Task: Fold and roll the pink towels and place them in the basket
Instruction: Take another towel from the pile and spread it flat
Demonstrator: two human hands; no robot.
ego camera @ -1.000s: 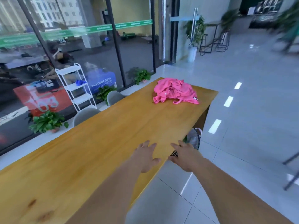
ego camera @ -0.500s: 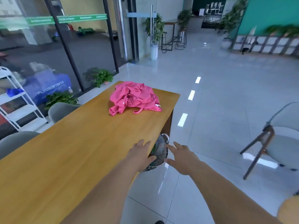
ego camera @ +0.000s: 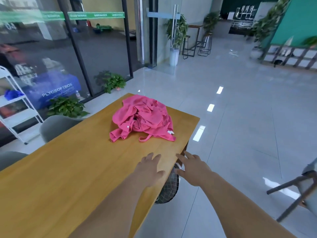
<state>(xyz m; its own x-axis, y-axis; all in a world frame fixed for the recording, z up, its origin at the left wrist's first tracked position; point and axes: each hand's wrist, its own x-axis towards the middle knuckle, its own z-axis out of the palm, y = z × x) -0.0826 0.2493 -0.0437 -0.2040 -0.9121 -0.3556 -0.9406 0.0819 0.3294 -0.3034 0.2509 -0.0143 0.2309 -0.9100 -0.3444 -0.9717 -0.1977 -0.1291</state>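
Note:
A crumpled heap of pink towels (ego camera: 144, 117) lies near the far end of a long wooden table (ego camera: 72, 169). My left hand (ego camera: 149, 170) hovers over the table's right edge, fingers spread and empty, well short of the heap. My right hand (ego camera: 193, 169) reaches out beside it, just past the table edge, also empty with fingers spread. Under the edge, on the floor, a dark mesh basket (ego camera: 169, 189) shows partly between and below my hands.
Grey chairs (ego camera: 56, 126) stand along the table's left side, with potted plants (ego camera: 66, 107) and a white shelf cart (ego camera: 15, 107) against the glass wall. Another chair (ego camera: 301, 191) stands on the tiled floor at the right.
The view has closed in on the table's far end; the pink heap is nearer and larger. Both hands stay stretched forward and empty, now nearer the heap, with more of the basket showing.

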